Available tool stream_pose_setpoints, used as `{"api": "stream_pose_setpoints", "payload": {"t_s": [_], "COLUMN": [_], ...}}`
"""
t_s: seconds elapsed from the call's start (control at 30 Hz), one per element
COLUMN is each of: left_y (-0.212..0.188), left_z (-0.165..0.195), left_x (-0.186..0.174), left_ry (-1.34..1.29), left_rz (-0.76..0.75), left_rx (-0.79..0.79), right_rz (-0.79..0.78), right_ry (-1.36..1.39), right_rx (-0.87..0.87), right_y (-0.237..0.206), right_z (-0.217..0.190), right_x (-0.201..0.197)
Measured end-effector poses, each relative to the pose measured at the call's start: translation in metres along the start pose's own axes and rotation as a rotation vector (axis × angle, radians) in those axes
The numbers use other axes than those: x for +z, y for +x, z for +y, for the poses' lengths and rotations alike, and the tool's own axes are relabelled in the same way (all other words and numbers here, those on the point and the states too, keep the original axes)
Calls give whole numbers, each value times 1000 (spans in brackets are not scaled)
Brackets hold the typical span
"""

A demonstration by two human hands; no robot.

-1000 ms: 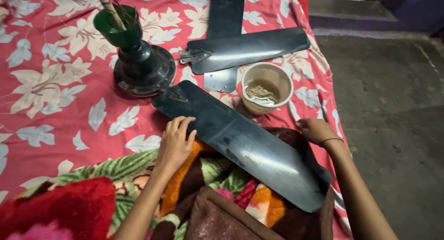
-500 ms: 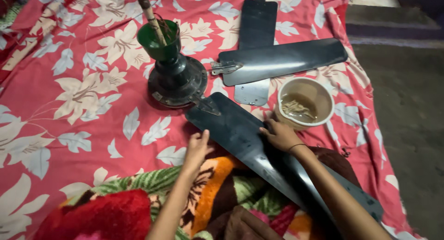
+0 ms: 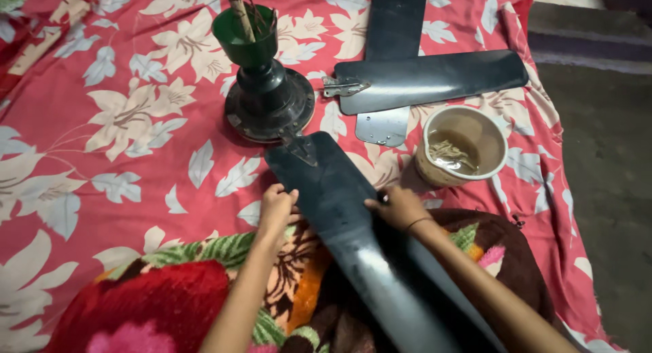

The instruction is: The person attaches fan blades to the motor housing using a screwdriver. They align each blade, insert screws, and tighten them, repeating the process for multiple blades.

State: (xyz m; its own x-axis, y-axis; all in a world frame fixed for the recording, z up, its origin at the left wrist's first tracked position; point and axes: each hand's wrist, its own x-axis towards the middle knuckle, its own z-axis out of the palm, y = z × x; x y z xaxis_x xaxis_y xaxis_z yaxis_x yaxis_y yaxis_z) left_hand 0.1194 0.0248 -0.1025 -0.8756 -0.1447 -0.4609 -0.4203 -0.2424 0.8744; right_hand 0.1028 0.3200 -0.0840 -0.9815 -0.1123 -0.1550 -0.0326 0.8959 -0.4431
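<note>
Since a moment ago the right hand (image 3: 397, 207) has slid up the dark fan blade (image 3: 339, 203) to grip its right edge, fingers curled over it, opposite the left hand (image 3: 277, 207), whose fingers wrap the left edge. The blade lies across a floral blanket (image 3: 204, 278), its bracket end touching the fan motor (image 3: 270, 101) on the red flowered sheet (image 3: 102, 122). Two more blades (image 3: 407, 74) lie crossed beyond. Beside them a cream bowl (image 3: 499, 139) holds murky liquid with pale strands. A green cup (image 3: 246, 44) atop the motor holds a stick.
</note>
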Motion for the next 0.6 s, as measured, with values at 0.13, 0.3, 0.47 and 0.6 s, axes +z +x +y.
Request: {"api": "stream_pose_setpoints", "payload": {"t_s": [0.13,0.3,0.47,0.6], "left_y": [-2,5,5,2], "left_z": [22,55,93,127], "left_x": [-24,-49,-111,-144], "left_ry": [65,179,454,997], "left_rz": [-25,74,-19,54], "left_rx": [18,147,175,195], "right_rz": [-22,-89,-273,-431], "right_ry": [-2,171,294,699], "right_rx": [-62,40,-36,73], "right_y": [-13,-14,-22,-47], "right_z": [-33,-80,-132,-182], "right_x": [-4,-20,20,73]}}
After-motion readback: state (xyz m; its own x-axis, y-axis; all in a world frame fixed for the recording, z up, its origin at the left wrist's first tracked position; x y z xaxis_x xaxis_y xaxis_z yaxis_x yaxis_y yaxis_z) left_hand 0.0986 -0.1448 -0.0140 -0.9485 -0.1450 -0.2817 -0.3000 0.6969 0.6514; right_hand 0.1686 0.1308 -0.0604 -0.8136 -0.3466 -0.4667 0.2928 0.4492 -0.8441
